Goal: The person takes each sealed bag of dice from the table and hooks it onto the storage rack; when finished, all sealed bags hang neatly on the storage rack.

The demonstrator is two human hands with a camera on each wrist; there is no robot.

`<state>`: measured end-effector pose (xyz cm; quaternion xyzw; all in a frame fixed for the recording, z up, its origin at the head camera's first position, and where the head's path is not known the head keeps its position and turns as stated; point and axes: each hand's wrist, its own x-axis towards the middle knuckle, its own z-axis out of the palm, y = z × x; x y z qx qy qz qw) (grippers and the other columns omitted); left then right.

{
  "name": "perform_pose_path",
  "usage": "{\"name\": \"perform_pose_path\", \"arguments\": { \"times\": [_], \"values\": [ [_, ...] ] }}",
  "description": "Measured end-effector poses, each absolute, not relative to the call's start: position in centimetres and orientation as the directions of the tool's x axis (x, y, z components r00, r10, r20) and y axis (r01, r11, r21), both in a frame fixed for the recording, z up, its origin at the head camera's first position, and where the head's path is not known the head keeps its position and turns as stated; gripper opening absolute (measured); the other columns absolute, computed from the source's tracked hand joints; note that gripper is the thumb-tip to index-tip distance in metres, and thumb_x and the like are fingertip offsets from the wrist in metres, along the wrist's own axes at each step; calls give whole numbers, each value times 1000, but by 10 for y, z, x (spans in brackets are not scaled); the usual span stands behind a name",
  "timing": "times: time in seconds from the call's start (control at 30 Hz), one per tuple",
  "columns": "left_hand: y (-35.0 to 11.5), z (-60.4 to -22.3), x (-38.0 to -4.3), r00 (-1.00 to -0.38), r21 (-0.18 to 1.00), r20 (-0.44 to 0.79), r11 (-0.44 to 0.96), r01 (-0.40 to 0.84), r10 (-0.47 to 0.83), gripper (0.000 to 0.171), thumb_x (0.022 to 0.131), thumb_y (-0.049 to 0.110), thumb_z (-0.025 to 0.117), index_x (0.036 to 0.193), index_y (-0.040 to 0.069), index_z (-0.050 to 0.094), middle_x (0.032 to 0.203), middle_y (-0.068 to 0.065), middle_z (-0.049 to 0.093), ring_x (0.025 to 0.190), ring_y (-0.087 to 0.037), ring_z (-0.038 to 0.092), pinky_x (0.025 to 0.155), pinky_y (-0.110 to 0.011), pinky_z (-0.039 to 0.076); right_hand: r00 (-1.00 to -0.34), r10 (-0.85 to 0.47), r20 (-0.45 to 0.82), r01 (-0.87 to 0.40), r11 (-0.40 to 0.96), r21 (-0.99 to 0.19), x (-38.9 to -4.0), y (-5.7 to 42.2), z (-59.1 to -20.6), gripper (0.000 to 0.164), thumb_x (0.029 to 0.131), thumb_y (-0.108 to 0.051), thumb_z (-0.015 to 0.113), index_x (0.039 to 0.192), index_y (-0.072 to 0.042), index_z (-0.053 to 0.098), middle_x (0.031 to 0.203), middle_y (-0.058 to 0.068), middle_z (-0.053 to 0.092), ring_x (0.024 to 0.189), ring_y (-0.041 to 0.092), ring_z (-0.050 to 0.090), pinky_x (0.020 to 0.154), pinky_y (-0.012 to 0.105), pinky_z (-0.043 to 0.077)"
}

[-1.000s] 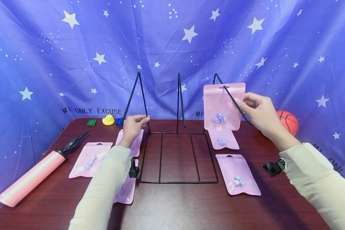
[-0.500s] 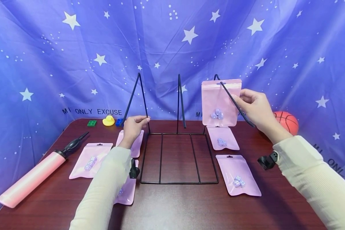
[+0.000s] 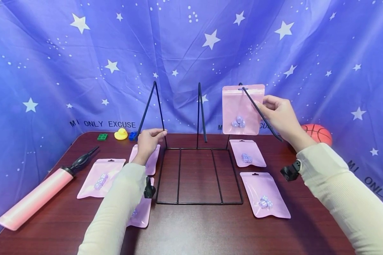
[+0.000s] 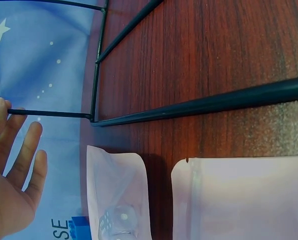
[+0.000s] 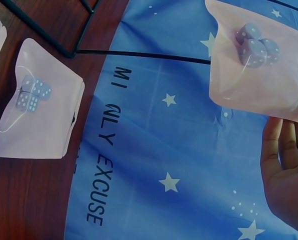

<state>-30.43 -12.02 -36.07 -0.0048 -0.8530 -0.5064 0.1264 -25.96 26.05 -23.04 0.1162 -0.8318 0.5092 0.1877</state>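
Note:
My right hand (image 3: 280, 115) pinches the right edge of a pink zip bag (image 3: 242, 106) holding several lilac dice (image 5: 254, 52). The right hook of a black wire display rack (image 3: 199, 203) passes through the bag's hang hole, and the bag hangs upright far back along it. My left hand (image 3: 148, 144) pinches the rack's left upright between thumb and index finger, the other fingers (image 4: 28, 150) spread loosely in the left wrist view. The rack's left hook (image 3: 145, 108) and middle hook (image 3: 202, 113) carry nothing.
On the table's right lie two dice bags (image 3: 247, 153), (image 3: 265, 194). More bags (image 3: 102, 177) lie at left, partly behind my left arm. A pink hand pump (image 3: 39, 194), a yellow duck (image 3: 121, 134), toy bricks (image 3: 102, 136) and an orange ball (image 3: 317, 134) stand around; a starry curtain hangs behind.
My right hand has moved the bag back and slightly up and left, farther along the right hook. The left hand keeps its place on the rack's upright.

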Motion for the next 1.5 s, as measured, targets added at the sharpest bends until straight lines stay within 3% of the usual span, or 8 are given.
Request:
{"name": "perform_pose_path", "arguments": {
  "times": [0.2,0.43,0.63,0.97,1.13,1.27,1.5],
  "values": [
    [-119,-360,-303,-968,858,222,495,139,-114,28,97,26,72,118,9,77,109,-14,75,95,-31,75,94,-46,52,-906,-15,424,-396,387,-833,-265,260,-231,9,100,-16,67,93,-10,69,74,-16,71,67,1,66,65,18,55],
    [-119,-360,-304,-967,861,227,488,145,-113,27,97,25,72,118,8,77,109,-14,75,95,-31,75,92,-46,53,-910,17,415,-380,372,-847,-270,258,-231,15,98,-17,70,86,-10,64,71,-13,70,69,2,64,65,19,55],
    [-118,-361,-305,-968,866,227,478,149,-110,27,97,24,72,118,8,77,110,-14,75,95,-32,75,93,-46,52,-915,5,404,-372,377,-848,-272,258,-230,18,99,-17,69,89,-3,62,72,-15,70,70,2,64,66,19,55],
    [-118,-362,-306,-962,852,249,498,162,-114,26,97,24,73,117,9,78,108,-14,75,93,-30,75,91,-45,53,-919,-28,393,-368,415,-832,-273,264,-230,11,100,-19,67,94,-10,67,76,-17,71,69,3,67,71,18,48],
    [-119,-363,-305,-964,855,241,494,156,-112,26,97,23,72,118,8,77,109,-14,75,93,-30,75,91,-45,54,-922,-64,381,-373,406,-835,-267,266,-227,10,101,-18,65,95,-23,70,83,-19,72,76,0,68,74,16,48],
    [-120,-362,-305,-964,855,243,493,160,-110,27,97,25,72,118,8,77,109,-14,75,92,-30,75,90,-45,55,-931,-95,353,-358,433,-827,-263,271,-223,7,100,-19,66,105,-22,69,92,-20,73,85,-1,68,79,17,47],
    [-121,-362,-306,-965,859,236,490,150,-118,26,97,25,72,117,9,78,110,-13,75,93,-29,75,91,-44,54,-951,-106,289,-294,592,-750,-254,282,-218,43,98,-34,70,131,-8,64,105,-24,70,102,-5,62,88,18,45]
  ]
}}
